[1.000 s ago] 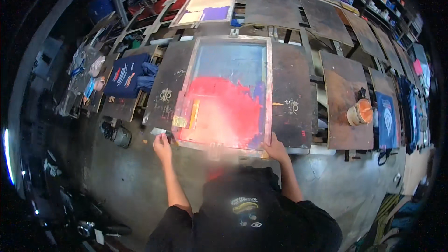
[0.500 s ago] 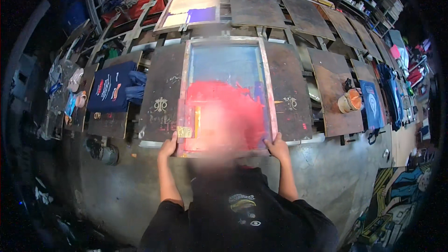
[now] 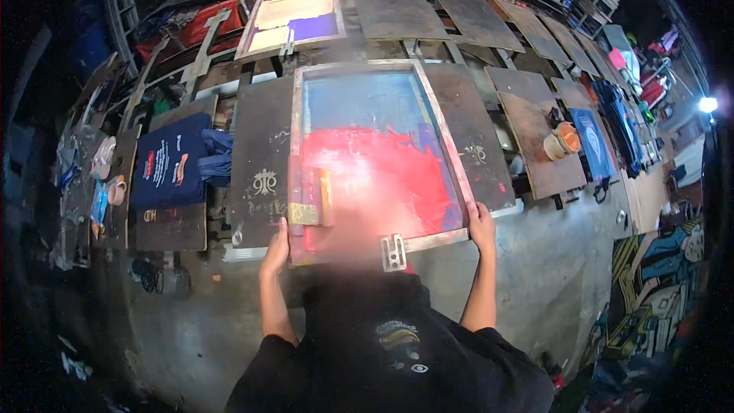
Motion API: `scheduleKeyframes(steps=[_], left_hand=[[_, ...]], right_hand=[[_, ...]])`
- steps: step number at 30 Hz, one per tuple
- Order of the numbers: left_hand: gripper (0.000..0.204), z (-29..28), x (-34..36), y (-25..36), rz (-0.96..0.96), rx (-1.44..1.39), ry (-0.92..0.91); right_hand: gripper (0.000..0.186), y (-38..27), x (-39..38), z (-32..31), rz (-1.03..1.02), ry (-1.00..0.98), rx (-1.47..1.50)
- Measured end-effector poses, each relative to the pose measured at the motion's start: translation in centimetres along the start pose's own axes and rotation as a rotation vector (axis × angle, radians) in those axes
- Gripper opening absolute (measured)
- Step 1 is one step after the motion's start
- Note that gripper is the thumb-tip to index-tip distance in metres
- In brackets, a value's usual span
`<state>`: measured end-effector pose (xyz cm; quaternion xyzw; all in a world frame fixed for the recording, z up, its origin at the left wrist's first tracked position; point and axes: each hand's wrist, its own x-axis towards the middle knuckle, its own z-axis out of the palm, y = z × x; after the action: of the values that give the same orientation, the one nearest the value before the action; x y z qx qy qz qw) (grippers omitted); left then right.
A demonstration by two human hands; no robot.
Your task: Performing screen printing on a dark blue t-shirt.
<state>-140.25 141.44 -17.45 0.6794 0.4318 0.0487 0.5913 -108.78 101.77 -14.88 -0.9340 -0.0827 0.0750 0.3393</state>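
Observation:
A screen printing frame [image 3: 436, 118] with a pale, pink-stained rim lies before me over a dark board. Its mesh is bluish at the far end, and wet red ink [image 3: 413, 183] covers the near part. My left hand [image 3: 276, 248] is closed on the near left corner, thumb up along the side. My right hand [image 3: 482, 228] grips the near right corner. Inside the left rail lies a narrow reddish bar with a yellowish block [image 3: 304, 214], perhaps a squeegee. A slotted metal bracket [image 3: 393, 252] shows at the near rail. Blur hides part of the near mesh.
Dark printing boards [image 3: 535, 130] stand in rows on both sides. A folded navy shirt [image 3: 172, 160] lies left, and an orange-stained tub [image 3: 563, 141] sits right. Behind is a second screen frame [image 3: 340, 15] with purple and cream areas. Concrete floor [image 3: 535, 275] lies nearer me.
The view has turned, and the frame now sits skewed, its near right corner farther right. My right hand has moved right and up with it. The metal bracket has come into sight.

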Motion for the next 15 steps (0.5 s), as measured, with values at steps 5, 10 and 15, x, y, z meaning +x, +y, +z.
scheduleKeyframes(steps=[5,10,15], left_hand=[[0.075,-2.9,-0.1,0.5,-0.039,-0.193,-0.109],[0.068,-5.6,1.7,-3.3,0.039,-0.107,-0.055],[0.064,-6.3,3.6,-5.7,-0.048,-0.161,-0.117]], right_hand=[[0.059,-0.8,-2.1,0.6,0.106,-0.132,0.060],[0.072,-3.0,-4.5,2.5,0.154,-0.215,-0.048],[0.088,1.5,-4.0,7.1,0.292,-0.222,0.041]])
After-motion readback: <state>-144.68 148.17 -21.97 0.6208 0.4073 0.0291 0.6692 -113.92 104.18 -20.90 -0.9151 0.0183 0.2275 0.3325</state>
